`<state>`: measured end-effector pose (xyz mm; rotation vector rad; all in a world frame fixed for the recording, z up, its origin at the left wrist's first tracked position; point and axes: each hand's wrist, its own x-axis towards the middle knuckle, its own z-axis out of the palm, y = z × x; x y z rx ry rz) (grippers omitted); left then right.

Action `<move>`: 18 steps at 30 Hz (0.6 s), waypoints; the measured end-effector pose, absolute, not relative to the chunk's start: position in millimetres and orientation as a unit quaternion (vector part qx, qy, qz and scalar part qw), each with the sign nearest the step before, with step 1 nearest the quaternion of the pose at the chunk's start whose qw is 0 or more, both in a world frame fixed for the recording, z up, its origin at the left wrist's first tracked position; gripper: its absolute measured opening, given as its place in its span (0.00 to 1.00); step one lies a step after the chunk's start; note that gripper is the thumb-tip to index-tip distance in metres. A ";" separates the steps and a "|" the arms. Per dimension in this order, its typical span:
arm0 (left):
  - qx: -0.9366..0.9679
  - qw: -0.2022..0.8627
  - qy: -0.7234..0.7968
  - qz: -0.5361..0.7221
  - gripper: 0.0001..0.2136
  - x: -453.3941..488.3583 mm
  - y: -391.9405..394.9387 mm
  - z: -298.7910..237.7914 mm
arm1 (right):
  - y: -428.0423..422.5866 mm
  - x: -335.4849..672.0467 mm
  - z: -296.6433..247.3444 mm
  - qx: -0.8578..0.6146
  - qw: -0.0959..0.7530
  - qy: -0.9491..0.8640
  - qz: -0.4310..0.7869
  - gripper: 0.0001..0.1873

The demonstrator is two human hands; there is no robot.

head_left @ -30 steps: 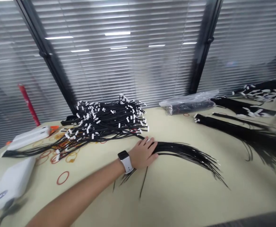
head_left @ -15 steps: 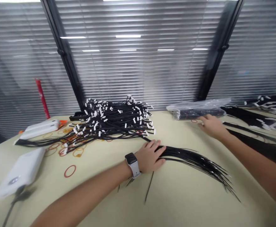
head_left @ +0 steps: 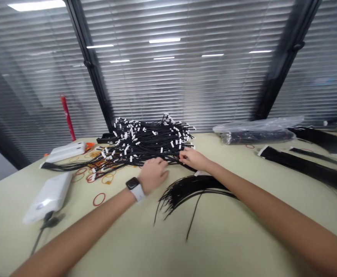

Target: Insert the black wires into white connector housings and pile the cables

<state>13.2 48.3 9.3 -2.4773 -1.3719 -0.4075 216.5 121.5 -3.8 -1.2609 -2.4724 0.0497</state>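
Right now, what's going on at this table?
A person is working with both bare hands at the near edge of a big tangled pile of black cables with white tabs. The left hand, with a white-strapped watch, and the right hand both touch the strands there. A loose bunch of black cables lies just in front of them on the pale table. Straighter black bundles lie off to the right, and rubber bands are scattered to the left.

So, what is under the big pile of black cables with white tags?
At the left edge of the pile of black cables, rubber bands lie on the pale table. Under the middle, the cables hide everything.
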 end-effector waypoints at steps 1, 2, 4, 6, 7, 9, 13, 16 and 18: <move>-0.846 0.142 -0.494 -0.141 0.13 -0.9 55.3 6.3 | 123.4 217.4 -3.6 -0.456 0.187 -0.870 0.017 0.13; -0.835 0.144 -0.512 -0.142 0.13 -14.4 62.1 3.5 | 125.3 220.1 -3.1 -0.469 0.193 -0.861 0.016 0.14; -0.817 0.148 -0.539 -0.144 0.15 -37.1 74.2 -1.5 | 129.5 230.7 -1.0 -0.508 0.210 -0.835 0.010 0.14; -0.808 0.147 -0.552 -0.142 0.14 -52.0 83.0 -5.2 | 133.6 247.0 2.0 -0.561 0.235 -0.794 -0.008 0.14; -0.807 0.145 -0.555 -0.140 0.13 -56.2 86.0 -6.7 | 135.3 256.2 3.8 -0.589 0.248 -0.769 -0.021 0.14; -0.807 0.143 -0.557 -0.135 0.12 -59.2 89.9 -9.2 | 137.4 273.1 7.2 -0.630 0.272 -0.725 -0.052 0.15; -0.799 0.154 -0.565 -0.136 0.14 -53.5 91.9 -12.8 | 132.0 282.3 8.3 -0.610 0.275 -0.739 -0.078 0.17; -0.794 0.164 -0.569 -0.134 0.13 -49.2 89.5 -13.3 | 123.0 262.9 2.2 -0.522 0.227 -0.821 -0.048 0.17; -0.794 0.170 -0.569 -0.131 0.12 -47.7 86.4 -12.3 | 118.7 245.7 -2.0 -0.484 0.206 -0.850 -0.034 0.15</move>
